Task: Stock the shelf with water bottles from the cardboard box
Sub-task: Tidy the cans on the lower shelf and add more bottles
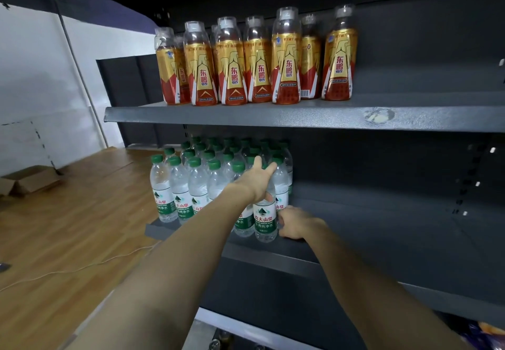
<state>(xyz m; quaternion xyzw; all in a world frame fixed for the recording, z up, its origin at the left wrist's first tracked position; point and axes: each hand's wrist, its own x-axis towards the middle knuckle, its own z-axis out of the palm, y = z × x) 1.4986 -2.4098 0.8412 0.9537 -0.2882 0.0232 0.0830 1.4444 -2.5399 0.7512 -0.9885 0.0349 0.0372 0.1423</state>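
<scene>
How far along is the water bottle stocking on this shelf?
Done: green-capped water bottles fill the left part of the middle shelf. In hand: the left hand grips a front bottle while the right hand rests at its base. Left: the shelf's right side is bare. The cardboard box looks empty.

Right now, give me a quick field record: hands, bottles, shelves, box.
left hand: gripping the upper part of a front-row clear plastic water bottle with green label
right hand: low on that bottle's right side
middle dark grey metal shelf: green-capped water bottles fill its left part, right part bare
upper shelf: gold-and-red labelled drink bottles
opened brown cardboard box: on the wooden floor, far left
</scene>
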